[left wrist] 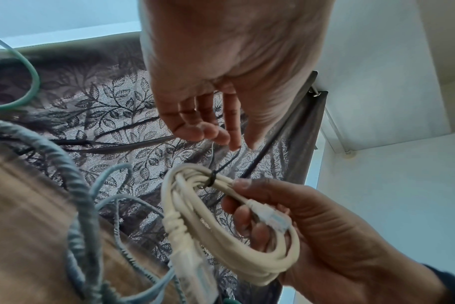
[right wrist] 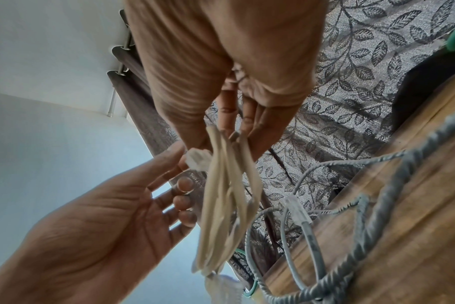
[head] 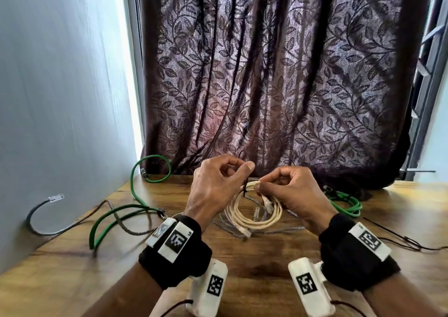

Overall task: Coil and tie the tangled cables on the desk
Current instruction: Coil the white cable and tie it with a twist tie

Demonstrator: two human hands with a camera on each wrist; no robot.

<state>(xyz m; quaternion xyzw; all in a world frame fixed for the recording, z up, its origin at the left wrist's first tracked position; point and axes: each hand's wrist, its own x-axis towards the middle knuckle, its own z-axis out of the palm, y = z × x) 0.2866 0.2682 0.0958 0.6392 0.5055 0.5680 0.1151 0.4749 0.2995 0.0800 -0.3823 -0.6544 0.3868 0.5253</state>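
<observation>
- Cream cable: wound in a coil, held up just above the desk between both hands; clear plugs hang from the loops.
- Black tie: wrapped round the coil at its top, thin tail running up to the left fingertips.
- Left hand: thumb and forefinger pinching the tie's tail; other fingers loosely curled.
- Right hand: fingers and thumb gripping the coil just beside the tie.
- Grey cable: loose on the desk beneath the coil.
- Green cable: sprawled at left by the wall.
- Green coil: on the desk at right.
- Leaf-pattern curtain: behind the desk.
</observation>
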